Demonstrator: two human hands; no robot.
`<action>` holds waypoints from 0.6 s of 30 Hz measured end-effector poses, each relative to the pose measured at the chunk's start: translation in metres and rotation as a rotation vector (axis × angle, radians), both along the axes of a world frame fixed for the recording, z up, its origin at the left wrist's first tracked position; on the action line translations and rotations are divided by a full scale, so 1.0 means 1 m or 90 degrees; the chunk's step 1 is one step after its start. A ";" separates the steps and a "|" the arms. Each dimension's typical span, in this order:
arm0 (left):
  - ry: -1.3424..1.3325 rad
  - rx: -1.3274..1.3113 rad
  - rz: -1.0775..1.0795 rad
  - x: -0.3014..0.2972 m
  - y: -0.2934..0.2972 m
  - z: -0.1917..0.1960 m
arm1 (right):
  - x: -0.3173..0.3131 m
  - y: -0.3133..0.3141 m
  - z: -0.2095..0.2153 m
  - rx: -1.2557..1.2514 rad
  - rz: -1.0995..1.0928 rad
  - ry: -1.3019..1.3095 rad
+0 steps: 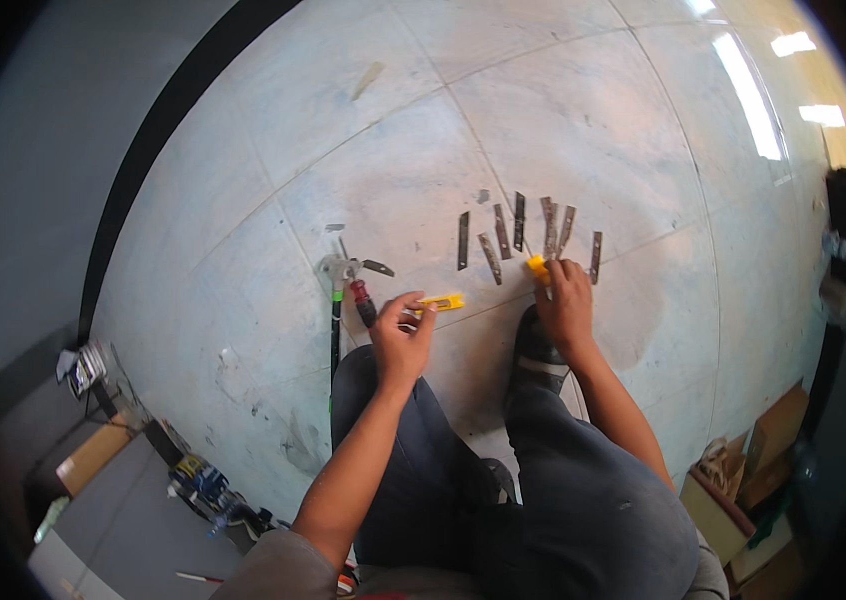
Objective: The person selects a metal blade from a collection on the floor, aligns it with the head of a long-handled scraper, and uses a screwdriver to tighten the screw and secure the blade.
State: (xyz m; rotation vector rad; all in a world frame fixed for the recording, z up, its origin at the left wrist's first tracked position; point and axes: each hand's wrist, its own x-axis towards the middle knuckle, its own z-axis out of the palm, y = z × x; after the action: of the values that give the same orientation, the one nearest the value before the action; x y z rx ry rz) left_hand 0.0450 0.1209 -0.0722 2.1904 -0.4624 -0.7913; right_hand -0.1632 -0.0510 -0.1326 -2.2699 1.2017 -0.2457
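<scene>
A small yellow plastic utility-knife piece is pinched between the thumb and fingers of the left hand, held just above the pale grey tiled floor, in front of the person's bent knees in dark trousers. The grip of the left hand is closed on this piece. A second yellow plastic knife body is covered in part by the right hand, whose fingers are curled over it and pressed down toward the floor; this grip appears closed on it, though the fingertips are partly hidden. A black shoe is seen just below that hand.

Just beyond the right hand, a row of thin dark metal snap-off blade strips is laid out on the floor, mostly side by side and slightly fanned. To the left, a red-handled tool and a green-and-black rod are lying near a small metal fitting.

The yellow pieces are judged light and stiff, with smooth plastic that could slip; they are best held by their flat sides. The blade strips are judged thin, brittle and sharp along one edge, lying flat and hard to lift, so they are best taken by the blunt back edge or the ends.
</scene>
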 end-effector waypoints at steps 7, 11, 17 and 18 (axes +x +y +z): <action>-0.346 0.341 -0.039 0.114 0.114 -0.043 | -0.017 -0.004 0.014 0.003 -0.058 -0.024; -0.259 0.319 -0.115 0.124 0.152 -0.062 | -0.027 -0.011 0.023 0.021 -0.063 -0.044; -0.315 0.174 -0.132 0.122 0.156 -0.063 | -0.015 -0.020 0.043 0.074 -0.013 -0.149; -0.298 0.152 -0.117 0.121 0.155 -0.059 | -0.009 -0.018 0.045 0.096 -0.006 -0.183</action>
State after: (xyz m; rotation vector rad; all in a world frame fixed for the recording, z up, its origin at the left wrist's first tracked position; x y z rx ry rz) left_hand 0.1663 0.2762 -0.1313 2.5918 -0.8470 -0.4340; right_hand -0.1725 -0.0693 -0.0874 -2.0191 1.0437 -0.4534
